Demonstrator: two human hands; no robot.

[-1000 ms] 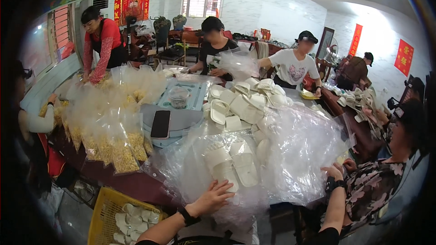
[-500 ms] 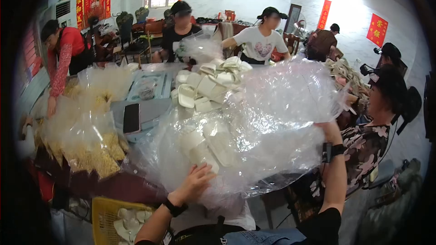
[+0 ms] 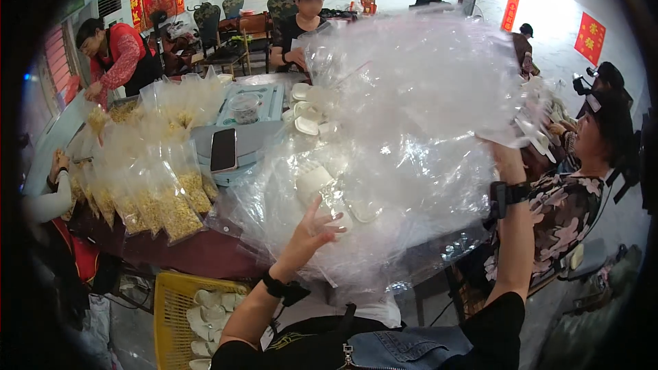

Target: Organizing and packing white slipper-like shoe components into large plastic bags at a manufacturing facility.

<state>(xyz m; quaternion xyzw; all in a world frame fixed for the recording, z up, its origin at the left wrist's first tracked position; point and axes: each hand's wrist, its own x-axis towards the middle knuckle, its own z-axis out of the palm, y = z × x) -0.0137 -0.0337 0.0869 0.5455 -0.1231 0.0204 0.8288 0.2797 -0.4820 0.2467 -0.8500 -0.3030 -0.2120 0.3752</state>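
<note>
A large clear plastic bag (image 3: 425, 89) is lifted high in front of me, its far side smeared by motion. My right hand (image 3: 506, 157) grips the bag's right edge; plastic partly covers those fingers. Above the layered clear plastic at the table's near side, my left hand (image 3: 312, 234) holds nothing, its fingers spread. Just beyond its fingertips lies a pair of pale cream slippers (image 3: 315, 181), seen blurrily through or among the plastic. More cream slippers (image 3: 306, 123) show behind, where the raised bag hides most of the pile.
Clear pouches of yellow pieces (image 3: 181, 205) crowd the table's left. A phone (image 3: 223, 150) lies near a lidded tub (image 3: 245, 106). Below the near edge stands a yellow basket (image 3: 164, 308) holding slippers. Co-workers surround the table; one in a floral top (image 3: 548, 233) is close on my right.
The bag has risen, now hiding the person across the table and most of the slipper pile. My left hand has come off the slippers and opened. The view has shifted somewhat.
</note>
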